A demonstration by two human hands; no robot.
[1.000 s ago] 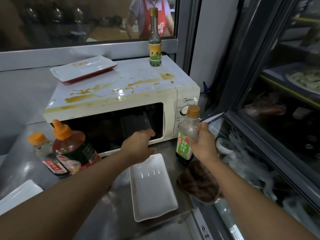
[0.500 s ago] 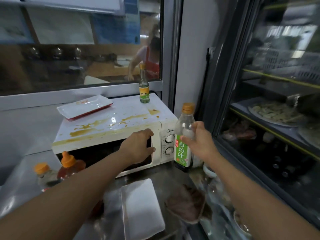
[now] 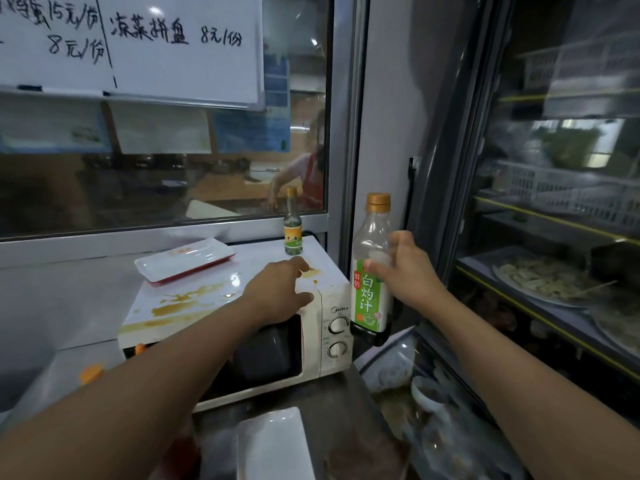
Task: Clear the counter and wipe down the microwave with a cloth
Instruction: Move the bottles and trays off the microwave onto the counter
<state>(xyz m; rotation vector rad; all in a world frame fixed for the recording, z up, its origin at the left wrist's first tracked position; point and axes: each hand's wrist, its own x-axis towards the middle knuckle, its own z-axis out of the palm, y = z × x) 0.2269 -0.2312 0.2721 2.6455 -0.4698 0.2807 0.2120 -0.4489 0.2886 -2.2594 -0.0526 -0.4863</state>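
A white microwave (image 3: 332,341) stands on the steel counter (image 3: 332,403), its top smeared with brown sauce (image 3: 180,303). On that top lie a white and red tray (image 3: 183,259) and a small green-labelled bottle (image 3: 293,226). My left hand (image 3: 277,292) hovers over the front right part of the microwave top, fingers loosely curled and holding nothing. My right hand (image 3: 405,268) grips a tall clear bottle (image 3: 370,271) with a green label and orange cap, lifted in the air to the right of the microwave.
A white rectangular plate (image 3: 273,445) lies on the counter in front of the microwave. Orange bottle caps (image 3: 90,373) peek out behind my left arm. A glass-fronted display fridge (image 3: 554,237) fills the right side. A window and whiteboard are behind the microwave.
My right hand has raised the tall bottle from the counter up beside the microwave. My left hand has risen from the microwave door to above its top. The view has tilted upward.
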